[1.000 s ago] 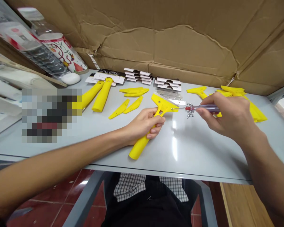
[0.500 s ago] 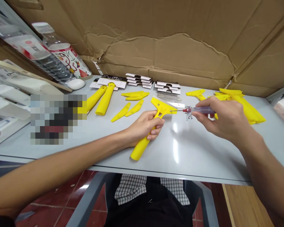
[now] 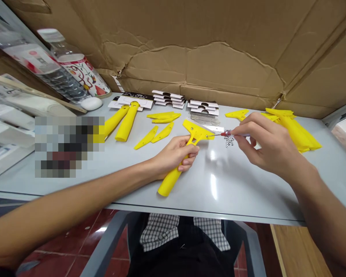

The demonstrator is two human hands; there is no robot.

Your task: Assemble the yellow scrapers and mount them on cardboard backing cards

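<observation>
My left hand [image 3: 181,154] is wrapped round the neck of a yellow scraper [image 3: 170,182], whose wide head points away from me. Pinched in my right hand [image 3: 265,144] is a screwdriver [image 3: 227,134] with a red-collared, clear purplish handle. Its thin shaft reaches left to the screw hole at the right end of the scraper head. A small heap of silver screws [image 3: 229,142] lies on the table just below the screwdriver. Beyond the scraper head lie thin metal blades [image 3: 206,120]. Loose yellow cover plates [image 3: 163,132] rest to the left of the head.
Two yellow scrapers with cards [image 3: 127,122] lie at the left back. Folded cards [image 3: 169,99] stand in stacks by the cardboard wall [image 3: 161,61]. More yellow handles [image 3: 301,132] are piled at the right. Bottles [image 3: 80,73] lean at the far left of the grey table [image 3: 127,179].
My right hand's fingers have shifted their grip on the screwdriver handle, with the fingers more raised and curled. The tip stays at the same hole; my left hand holds still.
</observation>
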